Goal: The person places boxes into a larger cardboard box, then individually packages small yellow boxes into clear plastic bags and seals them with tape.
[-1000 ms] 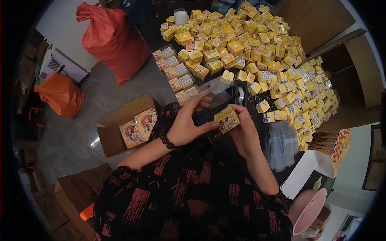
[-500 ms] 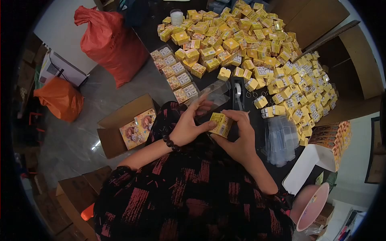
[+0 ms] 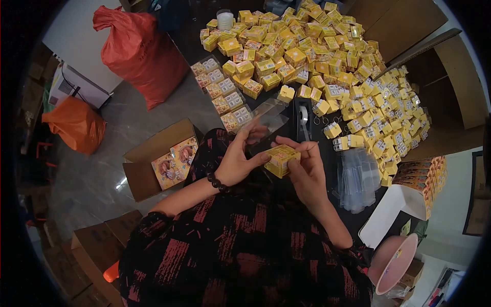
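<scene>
The right hand's [image 3: 308, 171] fingers are closed on a small yellow printed carton [image 3: 282, 159], thumb on its near side. The left hand [image 3: 238, 156] sets its thumb against the carton's left end, its other fingers held well apart from that thumb, beside clear plastic film [image 3: 273, 108]; whether they grip the film, I cannot tell. The carton sits between both hands, in front of the torso. Just beyond stands a tape dispenser [image 3: 302, 120] on the black desk [image 3: 331, 161], with clear sleeves [image 3: 358, 185] to the right. Farther out, yellow cartons [image 3: 294, 46] lie heaped beside yellow-and-white cube keyrings [image 3: 383, 112].
</scene>
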A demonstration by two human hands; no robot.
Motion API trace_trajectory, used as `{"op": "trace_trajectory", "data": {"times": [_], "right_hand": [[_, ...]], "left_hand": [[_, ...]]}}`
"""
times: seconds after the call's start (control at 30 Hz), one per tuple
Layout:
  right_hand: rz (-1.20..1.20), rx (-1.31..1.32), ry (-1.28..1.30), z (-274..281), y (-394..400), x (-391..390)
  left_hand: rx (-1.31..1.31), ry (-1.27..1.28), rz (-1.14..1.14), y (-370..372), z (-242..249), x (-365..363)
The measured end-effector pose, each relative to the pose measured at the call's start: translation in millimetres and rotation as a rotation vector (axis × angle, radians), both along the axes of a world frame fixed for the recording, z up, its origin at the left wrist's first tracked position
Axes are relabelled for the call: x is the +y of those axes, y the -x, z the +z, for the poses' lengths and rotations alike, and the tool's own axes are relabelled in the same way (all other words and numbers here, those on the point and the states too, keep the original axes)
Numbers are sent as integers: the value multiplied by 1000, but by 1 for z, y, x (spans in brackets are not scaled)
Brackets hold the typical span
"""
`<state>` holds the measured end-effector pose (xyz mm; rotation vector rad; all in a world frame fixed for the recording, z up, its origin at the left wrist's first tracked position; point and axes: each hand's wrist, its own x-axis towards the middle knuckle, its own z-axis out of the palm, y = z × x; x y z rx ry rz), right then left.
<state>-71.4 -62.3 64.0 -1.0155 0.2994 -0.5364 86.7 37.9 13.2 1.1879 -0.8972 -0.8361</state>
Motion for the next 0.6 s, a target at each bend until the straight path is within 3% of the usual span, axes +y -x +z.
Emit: {"op": "trace_trajectory", "data": {"times": [0.13,0.2,0.23,0.3,0.37,0.4,0.43,0.5,0.53,0.6], "right_hand": [[149,210,193,12,10,-5],[480,391,319,19,16,-9],[478,391,320,25,19,-13],[441,295,264,36,20,-20],[26,24,-100,37,9,-22],[-189,46,0,33,2,-29],[-194,45,2,23,-1,-36],[-356,309,633,2,-2,-51],[-231,442,680,-1,1,-54],[-168,427,634,3,5,-48]], "left_hand": [[24,-38,-4,-2,0,0],[-39,25,-22,-1,-2,0],[-40,26,-24,0,-1,0],[171,-8,-50,3,1,-1],[134,-44,-69,1,2,1],[97,-78,-89,1,3,1],[96,-76,-94,2,6,1],[5,-34,-58,4,13,2],[3,-29,-56,3,15,1],[-172,-77,-23,1,17,4]]}}
